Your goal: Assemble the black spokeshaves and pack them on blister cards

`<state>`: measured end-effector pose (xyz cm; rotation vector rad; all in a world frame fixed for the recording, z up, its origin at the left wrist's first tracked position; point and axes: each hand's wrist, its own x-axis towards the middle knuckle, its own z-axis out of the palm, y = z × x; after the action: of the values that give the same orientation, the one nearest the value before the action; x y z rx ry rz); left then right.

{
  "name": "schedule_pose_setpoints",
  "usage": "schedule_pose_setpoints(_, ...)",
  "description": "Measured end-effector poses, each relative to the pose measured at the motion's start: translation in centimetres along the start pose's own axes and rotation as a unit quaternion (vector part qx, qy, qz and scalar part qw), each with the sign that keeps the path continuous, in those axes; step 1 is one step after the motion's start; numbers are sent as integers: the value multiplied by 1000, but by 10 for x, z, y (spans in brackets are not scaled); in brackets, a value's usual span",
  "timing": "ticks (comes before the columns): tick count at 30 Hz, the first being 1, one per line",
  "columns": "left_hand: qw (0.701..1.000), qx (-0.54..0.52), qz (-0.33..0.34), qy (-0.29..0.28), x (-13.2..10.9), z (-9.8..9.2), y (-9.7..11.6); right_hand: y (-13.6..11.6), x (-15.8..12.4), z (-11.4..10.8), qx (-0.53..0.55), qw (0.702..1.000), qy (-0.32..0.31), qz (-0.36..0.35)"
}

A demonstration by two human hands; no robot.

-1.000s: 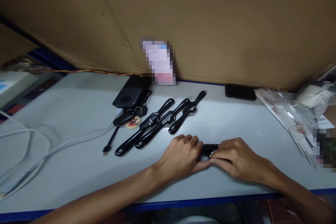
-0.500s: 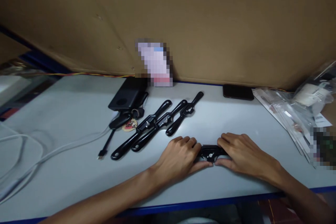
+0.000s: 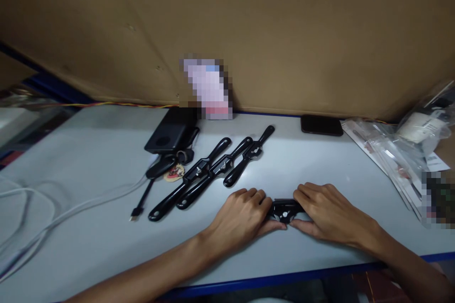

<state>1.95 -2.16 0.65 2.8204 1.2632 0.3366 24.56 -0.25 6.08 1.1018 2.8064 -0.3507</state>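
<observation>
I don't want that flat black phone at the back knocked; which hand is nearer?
Right. The right hand is roughly straight in front of the phone; the left hand is farther away, in front and to its left.

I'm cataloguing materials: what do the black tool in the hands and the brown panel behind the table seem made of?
Black tool: probably metal, glossy black coating, going by its shine and silvery round fitting.
Brown panel: likely cardboard, matt, from its tan surface and faint crease line.
</observation>
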Motion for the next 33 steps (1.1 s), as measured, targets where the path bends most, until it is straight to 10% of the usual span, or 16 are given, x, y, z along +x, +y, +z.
schedule_pose_setpoints(33, 1000, 3, 0, 19, -3, 3, -2, -6, 3, 4, 28, 1000, -11, 9)
